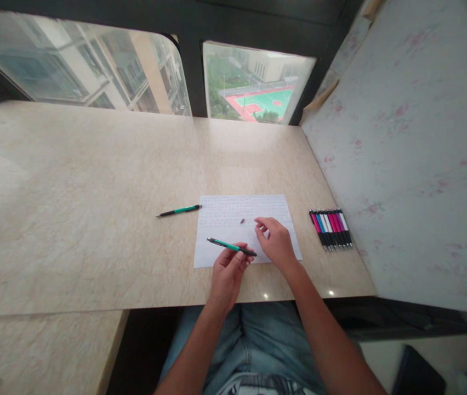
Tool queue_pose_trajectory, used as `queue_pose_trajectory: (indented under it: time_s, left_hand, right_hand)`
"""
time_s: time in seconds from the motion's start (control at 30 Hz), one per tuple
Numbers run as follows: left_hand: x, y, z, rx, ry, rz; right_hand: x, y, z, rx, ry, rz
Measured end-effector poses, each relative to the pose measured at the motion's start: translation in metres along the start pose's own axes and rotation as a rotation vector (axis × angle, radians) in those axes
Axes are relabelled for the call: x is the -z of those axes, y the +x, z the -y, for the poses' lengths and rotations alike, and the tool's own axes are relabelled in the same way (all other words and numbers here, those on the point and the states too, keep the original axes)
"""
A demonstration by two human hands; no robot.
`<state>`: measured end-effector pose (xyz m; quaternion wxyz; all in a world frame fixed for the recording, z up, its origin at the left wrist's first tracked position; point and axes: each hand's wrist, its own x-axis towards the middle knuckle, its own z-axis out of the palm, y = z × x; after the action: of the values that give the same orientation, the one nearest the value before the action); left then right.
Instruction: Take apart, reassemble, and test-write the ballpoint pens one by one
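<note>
My left hand [227, 271] holds a green and black pen [231, 247] by its rear end, with the tip pointing left over a white sheet of paper [233, 214]. My right hand [274, 241] hovers over the right part of the sheet with its fingers loosely curled and nothing visible in them. A small dark piece [242, 221] lies on the paper just left of those fingers. A second green and black pen [178, 210] lies on the beige table [94, 192], left of the sheet.
A row of several pens [331, 229] in pink, blue, white and black lies at the table's right edge by a pale wall [414, 153]. Windows [254, 82] run along the far side. A lower beige counter [40, 351] sits at the near left.
</note>
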<state>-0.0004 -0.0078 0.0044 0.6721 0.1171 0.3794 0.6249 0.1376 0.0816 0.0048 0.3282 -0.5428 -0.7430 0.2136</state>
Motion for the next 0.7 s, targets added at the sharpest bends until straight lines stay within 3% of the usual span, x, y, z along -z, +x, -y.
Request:
queue_pose_trajectory:
  time_s: [0.1,0.4,0.57,0.7]
  left_hand:
    - [0.001,0.001,0.001,0.001,0.006,0.007]
    - [0.000,0.000,0.000,0.002,0.006,0.009]
    - [0.001,0.001,0.001,0.000,0.013,0.000]
    - [0.002,0.001,0.001,0.012,0.021,0.002]
  right_hand:
    - [-0.002,0.003,0.006,0.036,-0.105,0.038]
    - [-0.015,0.045,0.023,0.350,-0.459,0.279]
    - [-0.015,0.049,0.020,0.315,-0.485,0.300]
    - [-0.017,0.046,0.015,0.207,-0.324,0.211]
